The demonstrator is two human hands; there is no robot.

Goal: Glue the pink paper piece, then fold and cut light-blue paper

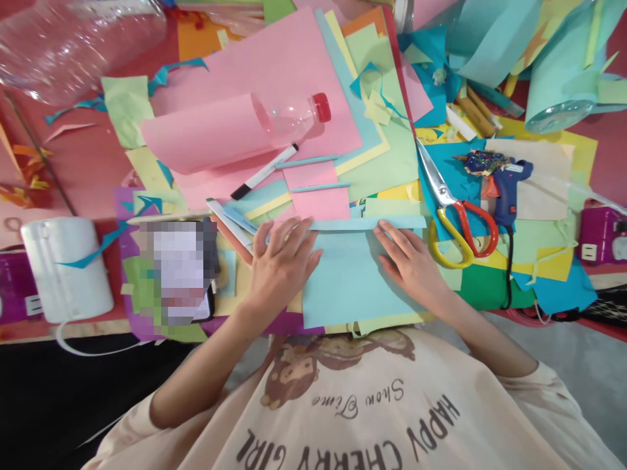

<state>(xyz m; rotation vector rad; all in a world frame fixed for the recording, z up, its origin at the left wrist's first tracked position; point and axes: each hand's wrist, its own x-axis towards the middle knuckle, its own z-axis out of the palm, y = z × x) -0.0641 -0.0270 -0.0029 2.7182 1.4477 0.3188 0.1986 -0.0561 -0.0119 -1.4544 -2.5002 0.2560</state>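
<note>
Paper (353, 277), one light blue sheet, lies in front of you at the near edge of the table, its far edge turned into a narrow strip (345, 224); you cannot tell from here whether that strip is folded or rolled. Your left hand (281, 261) rests at the left end of the strip, palm down, fingers stretched and unclenched. Your right hand (416, 264) lies nearer the strip's right end, its fingers also extended, fingertips on the turned edge; neither hand is closed around anything.

Just left of your left hand are some pens (232, 228), and farther left a phone (179, 264) with its screen blurred. Beyond the strip, two thin light blue sticks (321, 187) lie near a black-and-white marker (267, 170). Farther still, a clear bottle (294, 117) with a red cap (322, 108) lies on its side, partly wrapped in pink paper (210, 134).

To the right of your right hand rest scissors (443, 192) with one yellow and one red handle, and right of those a blue glue gun (507, 189). At the far left lies a large clear plastic bottle (83, 46).
</note>
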